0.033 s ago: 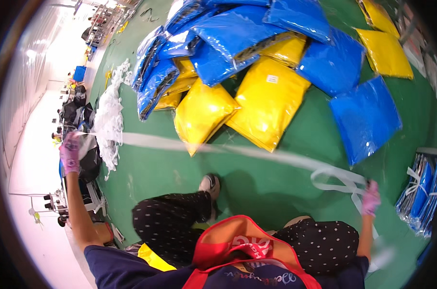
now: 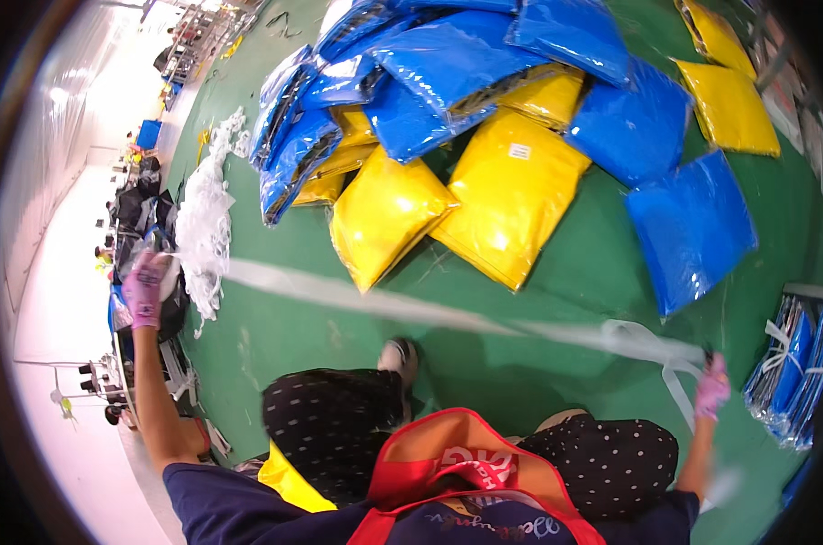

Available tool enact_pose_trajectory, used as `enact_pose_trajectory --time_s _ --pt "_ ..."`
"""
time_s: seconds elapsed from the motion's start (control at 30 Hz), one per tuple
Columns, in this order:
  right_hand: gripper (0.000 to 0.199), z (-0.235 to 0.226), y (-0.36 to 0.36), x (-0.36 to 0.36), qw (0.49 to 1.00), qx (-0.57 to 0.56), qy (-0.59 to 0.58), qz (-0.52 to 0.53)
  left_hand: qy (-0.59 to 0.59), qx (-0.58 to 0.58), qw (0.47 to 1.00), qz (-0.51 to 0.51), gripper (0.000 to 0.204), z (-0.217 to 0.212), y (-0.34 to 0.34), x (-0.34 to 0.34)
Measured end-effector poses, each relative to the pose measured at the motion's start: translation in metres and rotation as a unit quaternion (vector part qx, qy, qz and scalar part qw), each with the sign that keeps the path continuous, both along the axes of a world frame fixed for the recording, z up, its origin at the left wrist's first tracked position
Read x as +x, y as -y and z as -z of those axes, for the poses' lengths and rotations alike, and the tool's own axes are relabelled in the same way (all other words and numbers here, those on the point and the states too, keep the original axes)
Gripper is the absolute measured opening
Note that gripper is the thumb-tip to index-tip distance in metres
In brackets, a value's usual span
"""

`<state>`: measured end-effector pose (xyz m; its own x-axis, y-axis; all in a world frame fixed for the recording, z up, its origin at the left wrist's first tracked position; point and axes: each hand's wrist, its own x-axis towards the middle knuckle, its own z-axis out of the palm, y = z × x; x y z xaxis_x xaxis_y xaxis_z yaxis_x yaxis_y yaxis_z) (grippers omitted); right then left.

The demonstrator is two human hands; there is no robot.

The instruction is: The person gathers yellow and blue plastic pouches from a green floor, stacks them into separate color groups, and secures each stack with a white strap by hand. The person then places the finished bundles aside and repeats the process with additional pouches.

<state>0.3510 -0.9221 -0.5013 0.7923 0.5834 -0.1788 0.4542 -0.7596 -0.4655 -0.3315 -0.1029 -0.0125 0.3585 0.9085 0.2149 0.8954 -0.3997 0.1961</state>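
Note:
A long white strip [image 2: 402, 307] is stretched across in front of my knees, blurred by motion. At the far left my left hand [image 2: 144, 289], in a pink glove, is closed on one end of it. On the right my gloved right hand [image 2: 712, 389] is closed on the other end; a small dark thing shows at its fingertips, too small to name. A loose loop of the strip hangs beside that hand. Beyond the strip lie yellow packages [image 2: 513, 195] and blue packages [image 2: 693, 232] in clear plastic, piled on the green floor.
A tangled heap of white strips [image 2: 204, 213] lies to the left, near dark bags [image 2: 142, 207]. Blue bundles tied with white strips [image 2: 791, 363] stand at the right. Something yellow [image 2: 291, 481] lies beside my left leg.
My right hand has moved slightly right and down, and my left hand slightly right. The strip between them hangs a little lower and nearer to me. Both grips are unchanged.

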Motion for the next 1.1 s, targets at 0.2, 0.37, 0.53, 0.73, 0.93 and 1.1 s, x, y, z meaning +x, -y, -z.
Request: enact_pose_trajectory --time_s 0.2,0.37,0.53,0.73,0.93,1.1 --pt "0.031 -0.100 0.031 0.024 0.977 -0.200 0.016 0.076 -0.336 0.044 0.909 0.243 0.009 0.168 0.030 0.017" --pt "0.036 -0.155 -0.133 -0.052 0.885 -0.427 0.029 -0.184 -0.472 -0.018 0.861 0.189 0.010 0.286 -0.029 -0.065" --pt "0.035 -0.177 -0.246 -0.125 0.914 -0.356 0.000 -0.195 -0.396 -0.025 0.917 -0.036 0.020 0.336 -0.100 -0.079" --pt "0.061 -0.159 -0.306 -0.214 0.887 -0.383 -0.148 -0.213 -0.330 0.004 0.940 0.087 0.025 0.371 -0.092 -0.108" --pt "0.029 -0.104 -0.310 -0.217 0.959 -0.263 0.029 -0.102 -0.172 -0.137 0.802 0.555 0.034 0.389 0.125 0.080" --pt "0.031 -0.092 -0.366 -0.120 0.962 -0.240 0.132 0.001 -0.104 -0.232 0.719 0.647 0.040 0.443 0.185 0.173"
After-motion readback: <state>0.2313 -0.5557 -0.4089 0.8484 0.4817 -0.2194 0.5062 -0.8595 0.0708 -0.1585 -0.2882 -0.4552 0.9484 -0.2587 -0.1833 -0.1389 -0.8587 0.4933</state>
